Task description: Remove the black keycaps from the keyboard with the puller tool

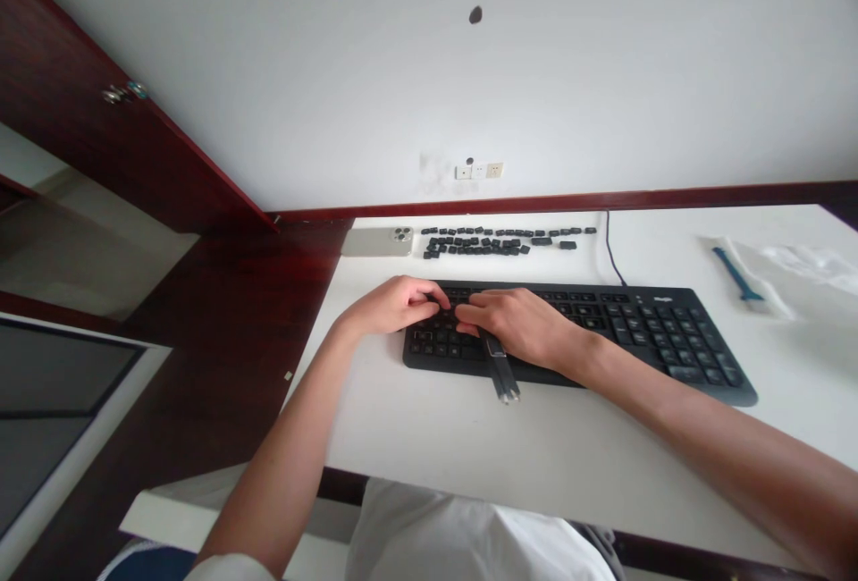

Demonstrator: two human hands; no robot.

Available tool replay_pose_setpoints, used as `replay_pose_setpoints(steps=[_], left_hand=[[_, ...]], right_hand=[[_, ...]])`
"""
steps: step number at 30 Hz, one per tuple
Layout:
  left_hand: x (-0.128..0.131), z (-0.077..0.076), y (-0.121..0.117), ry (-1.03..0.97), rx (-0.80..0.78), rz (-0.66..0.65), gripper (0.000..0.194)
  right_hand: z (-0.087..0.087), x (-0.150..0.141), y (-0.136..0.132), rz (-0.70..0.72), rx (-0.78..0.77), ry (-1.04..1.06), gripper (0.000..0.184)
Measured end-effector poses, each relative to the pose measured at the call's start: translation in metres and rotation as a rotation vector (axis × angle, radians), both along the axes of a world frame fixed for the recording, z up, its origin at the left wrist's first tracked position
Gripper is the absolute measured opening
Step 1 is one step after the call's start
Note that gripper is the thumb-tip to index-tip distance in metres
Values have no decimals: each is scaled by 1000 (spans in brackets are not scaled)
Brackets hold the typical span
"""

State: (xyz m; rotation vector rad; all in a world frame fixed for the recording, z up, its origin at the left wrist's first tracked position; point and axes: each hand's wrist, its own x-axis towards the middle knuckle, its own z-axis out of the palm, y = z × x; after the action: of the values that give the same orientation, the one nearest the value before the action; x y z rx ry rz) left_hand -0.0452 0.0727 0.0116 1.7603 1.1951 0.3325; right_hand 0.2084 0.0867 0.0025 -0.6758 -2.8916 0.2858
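Keyboard [660,340] on white desk [429,447], white wall [322,71]

A silver smartphone [375,241] lies back-up at the far end of the white desk [670,241], with its 3 camera lenses showing. At the right of the frame, a blue-handled brush [736,273] rests on a clear plastic sheet [791,270]. Above the desk, a dark red wooden trim [603,200] runs along the white wall [281,54], which holds a 3-part white socket panel [479,171] and a small dark spot [475,15]. At the upper left is a dark red wooden cabinet door [87,98] with metal knobs [124,92]. A dark glass panel [46,411] sits at the lower left.
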Motion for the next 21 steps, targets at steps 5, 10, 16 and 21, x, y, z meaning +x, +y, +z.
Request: replay_pose_setpoints(steps=[5, 10, 16, 21], left_hand=[[11, -6, -1, 50, 97, 7, 23], [15, -6, -3, 83, 130, 22, 23], [19, -6, -6, 113, 235, 37, 23], [38, -11, -10, -36, 371, 105, 25]], right_hand=[[-1, -3, -17, 94, 212, -67, 23], [3, -2, -34, -28, 172, -52, 47], [-13, -10, -48, -21, 46, 27, 41], [-35, -15, -44, -54, 39, 145, 30]])
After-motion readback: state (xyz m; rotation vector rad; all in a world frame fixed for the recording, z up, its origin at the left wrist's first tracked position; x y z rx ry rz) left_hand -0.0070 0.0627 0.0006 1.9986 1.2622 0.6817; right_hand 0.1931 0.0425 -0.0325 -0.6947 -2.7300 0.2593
